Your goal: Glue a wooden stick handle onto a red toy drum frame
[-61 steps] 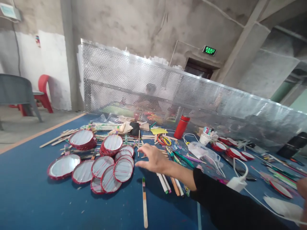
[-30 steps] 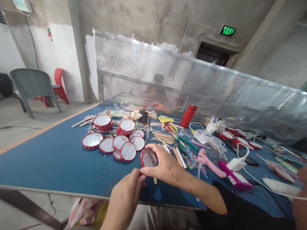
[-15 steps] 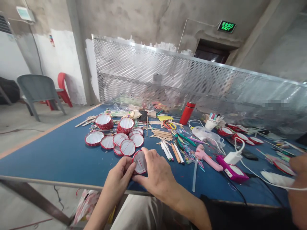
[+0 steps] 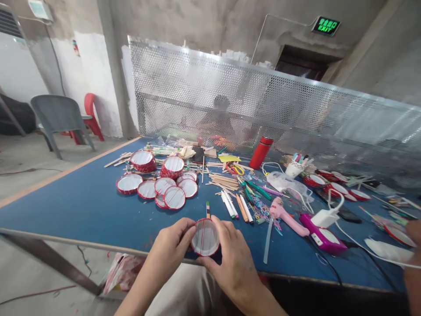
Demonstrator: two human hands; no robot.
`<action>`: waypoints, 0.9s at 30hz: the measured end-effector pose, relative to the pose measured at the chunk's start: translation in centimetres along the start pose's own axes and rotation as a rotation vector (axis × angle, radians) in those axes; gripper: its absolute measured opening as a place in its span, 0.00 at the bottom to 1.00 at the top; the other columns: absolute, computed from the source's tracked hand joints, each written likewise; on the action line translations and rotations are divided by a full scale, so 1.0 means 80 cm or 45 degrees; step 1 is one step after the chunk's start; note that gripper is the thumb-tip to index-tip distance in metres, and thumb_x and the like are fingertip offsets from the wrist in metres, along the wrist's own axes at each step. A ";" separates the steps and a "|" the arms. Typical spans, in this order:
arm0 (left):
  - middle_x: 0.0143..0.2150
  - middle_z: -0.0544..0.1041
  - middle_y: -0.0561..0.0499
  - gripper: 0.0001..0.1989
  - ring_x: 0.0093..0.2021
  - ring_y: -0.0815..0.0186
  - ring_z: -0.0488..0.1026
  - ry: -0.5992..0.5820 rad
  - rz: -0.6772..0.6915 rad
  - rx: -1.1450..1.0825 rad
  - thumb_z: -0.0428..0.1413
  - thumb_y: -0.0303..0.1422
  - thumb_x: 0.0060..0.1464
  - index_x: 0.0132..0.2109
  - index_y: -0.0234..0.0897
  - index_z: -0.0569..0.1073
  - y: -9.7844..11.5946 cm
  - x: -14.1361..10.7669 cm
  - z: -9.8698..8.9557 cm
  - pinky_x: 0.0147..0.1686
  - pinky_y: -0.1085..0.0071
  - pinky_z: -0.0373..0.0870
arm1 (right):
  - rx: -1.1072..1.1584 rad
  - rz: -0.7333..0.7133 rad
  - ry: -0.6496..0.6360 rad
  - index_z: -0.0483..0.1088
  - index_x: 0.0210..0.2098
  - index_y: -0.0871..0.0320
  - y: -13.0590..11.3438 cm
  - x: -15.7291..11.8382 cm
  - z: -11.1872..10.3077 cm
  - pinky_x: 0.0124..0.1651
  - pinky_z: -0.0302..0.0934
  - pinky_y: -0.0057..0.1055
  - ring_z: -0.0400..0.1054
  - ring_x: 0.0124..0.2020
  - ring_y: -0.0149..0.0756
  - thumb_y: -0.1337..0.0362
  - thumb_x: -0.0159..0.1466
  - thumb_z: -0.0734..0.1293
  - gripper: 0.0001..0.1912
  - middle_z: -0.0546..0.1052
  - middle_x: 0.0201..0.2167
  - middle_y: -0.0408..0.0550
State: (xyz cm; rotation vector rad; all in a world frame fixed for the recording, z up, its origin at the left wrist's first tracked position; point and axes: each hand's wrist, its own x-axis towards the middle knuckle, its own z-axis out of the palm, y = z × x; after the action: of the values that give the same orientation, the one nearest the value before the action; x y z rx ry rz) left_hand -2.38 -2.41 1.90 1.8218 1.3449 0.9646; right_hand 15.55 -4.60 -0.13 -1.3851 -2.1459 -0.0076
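Near the table's front edge I hold a small round disc (image 4: 205,239) with a red wrapped rim, its pale face crossed by a thin red line. My left hand (image 4: 174,241) pinches the left rim between thumb and fingers. On the other side, my right hand (image 4: 230,250) curls round the right and lower rim. A short stick with coloured bands (image 4: 208,210) shows just above the disc; whether it is joined to it I cannot tell. Several similar discs (image 4: 174,197) lie overlapping farther left, with a stack (image 4: 143,161) of them behind.
Markers (image 4: 245,208), wooden sticks (image 4: 225,181) and a pink glue gun (image 4: 289,217) lie to the right. Beyond are a purple power strip (image 4: 322,235), cables and a red bottle (image 4: 261,152). A perforated metal screen (image 4: 197,83) borders the back. Another person's arm (image 4: 413,272) is at the far right.
Both hands have shifted slightly right with the disc, which now faces me more fully. The banded stick has come into sight above it. The camera view has tilted a little.
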 end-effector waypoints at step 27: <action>0.35 0.80 0.54 0.22 0.36 0.61 0.76 -0.329 -0.083 0.422 0.62 0.35 0.54 0.56 0.41 0.73 0.008 0.010 -0.007 0.38 0.68 0.66 | 0.317 0.254 -0.225 0.66 0.48 0.55 0.021 0.022 -0.023 0.47 0.64 0.42 0.67 0.45 0.44 0.57 0.52 0.75 0.27 0.70 0.43 0.49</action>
State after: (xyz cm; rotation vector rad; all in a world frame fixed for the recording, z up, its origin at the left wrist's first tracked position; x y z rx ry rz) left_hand -2.42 -1.76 2.82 2.0487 1.4522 0.4702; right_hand 17.28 -2.89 1.73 -1.4877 -2.0532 0.4588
